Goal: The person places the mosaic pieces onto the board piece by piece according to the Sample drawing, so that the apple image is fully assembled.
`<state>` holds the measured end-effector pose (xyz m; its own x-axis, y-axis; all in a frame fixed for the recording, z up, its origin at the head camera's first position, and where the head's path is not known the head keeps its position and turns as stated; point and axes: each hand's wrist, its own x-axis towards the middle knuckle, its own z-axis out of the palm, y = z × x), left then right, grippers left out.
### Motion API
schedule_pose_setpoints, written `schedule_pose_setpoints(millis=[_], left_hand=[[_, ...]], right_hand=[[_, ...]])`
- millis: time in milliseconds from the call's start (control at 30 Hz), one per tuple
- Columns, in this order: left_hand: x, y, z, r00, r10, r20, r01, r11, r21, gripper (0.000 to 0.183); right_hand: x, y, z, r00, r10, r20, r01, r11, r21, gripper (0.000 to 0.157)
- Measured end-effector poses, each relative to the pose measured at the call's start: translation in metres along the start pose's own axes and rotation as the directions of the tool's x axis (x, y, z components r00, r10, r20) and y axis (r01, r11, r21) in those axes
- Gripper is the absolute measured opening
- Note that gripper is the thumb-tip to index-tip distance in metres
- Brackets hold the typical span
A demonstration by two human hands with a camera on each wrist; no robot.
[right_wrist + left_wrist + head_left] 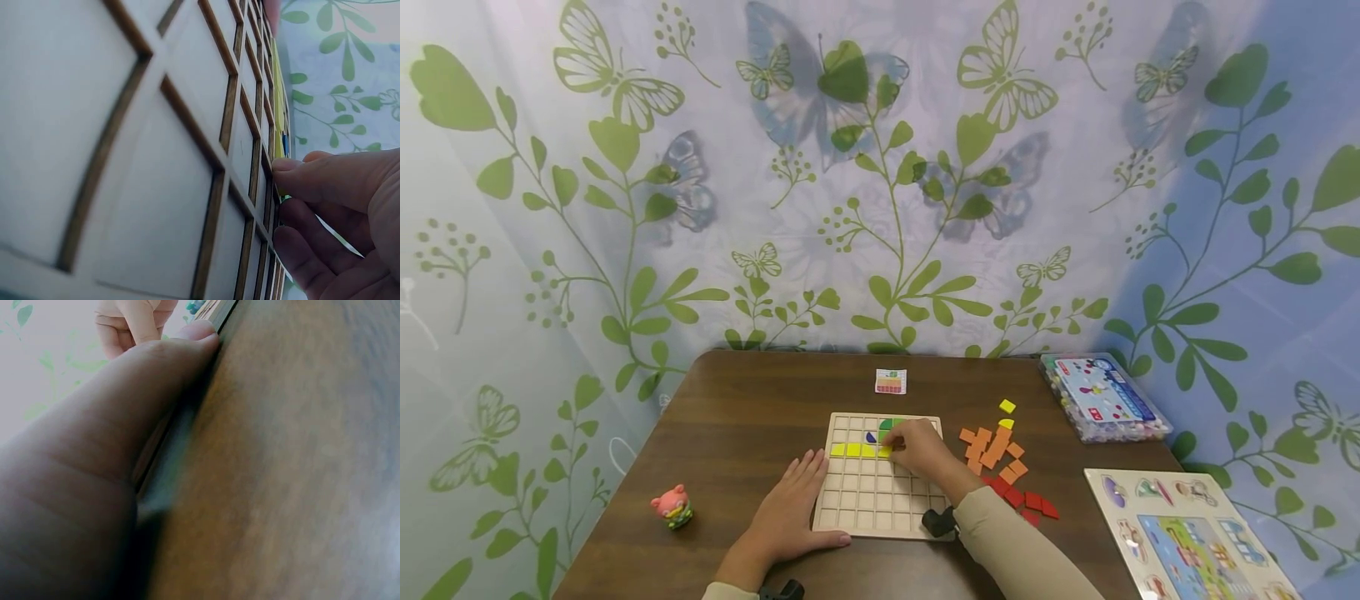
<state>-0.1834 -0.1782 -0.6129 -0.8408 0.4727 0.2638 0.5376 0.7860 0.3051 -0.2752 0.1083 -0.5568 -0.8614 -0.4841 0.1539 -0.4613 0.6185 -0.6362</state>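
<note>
A wooden grid board point(857, 504) lies on the brown table. Across one of its rows run several yellow square tiles point(853, 450), with a dark blue piece point(871, 437) and green pieces point(886, 425) above them. My right hand point(917, 446) reaches over the board and pinches a yellow tile point(884, 452) at the right end of that row. In the right wrist view, the thumb point(325, 178) and fingertips meet at the grid. My left hand point(793, 508) rests with straight, spread fingers at the board's left edge; its thumb point(169, 359) lies along the near edge.
Orange tiles point(997, 447), red tiles point(1033, 502) and a loose yellow tile point(1007, 406) lie right of the board. A small pattern card point(891, 382) is behind it. Farther right are a bead box point(1101, 396) and a picture puzzle point(1187, 533); a pink figurine point(672, 505) stands left.
</note>
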Motion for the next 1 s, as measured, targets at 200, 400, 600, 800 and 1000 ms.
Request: schedule_pose_setpoints(millis=[200,400,600,800,1000], left_hand=[[0.0008,0.0007,-0.0017,1.0,-0.015,0.024,0.015,1.0,-0.004,0.125],[0.0018,0.0039,-0.006,0.998,-0.031,0.058,0.031,1.0,0.0,0.126],[0.0023,0.0039,-0.0059,0.997,-0.033,0.063,0.033,0.999,0.009,0.126],[0.0016,0.0014,-0.0028,0.999,-0.022,0.037,0.022,1.0,0.013,0.127],[0.0018,0.0046,-0.0078,0.996,-0.04,0.074,0.039,0.999,0.02,0.126]], right_hand=[[-0.0004,0.0002,-0.0002,0.999,0.04,0.016,-0.04,0.999,0.003,0.019],[-0.0003,0.0025,0.0,0.997,0.069,0.025,-0.069,0.998,0.004,0.021],[-0.0015,0.0026,-0.0012,0.998,0.052,0.021,-0.052,0.999,0.009,0.021],[-0.003,0.0014,-0.0013,0.999,0.033,0.008,-0.034,0.999,0.014,0.019],[-0.0043,-0.0008,0.0003,1.0,0.025,-0.005,-0.025,1.0,0.0,0.017]])
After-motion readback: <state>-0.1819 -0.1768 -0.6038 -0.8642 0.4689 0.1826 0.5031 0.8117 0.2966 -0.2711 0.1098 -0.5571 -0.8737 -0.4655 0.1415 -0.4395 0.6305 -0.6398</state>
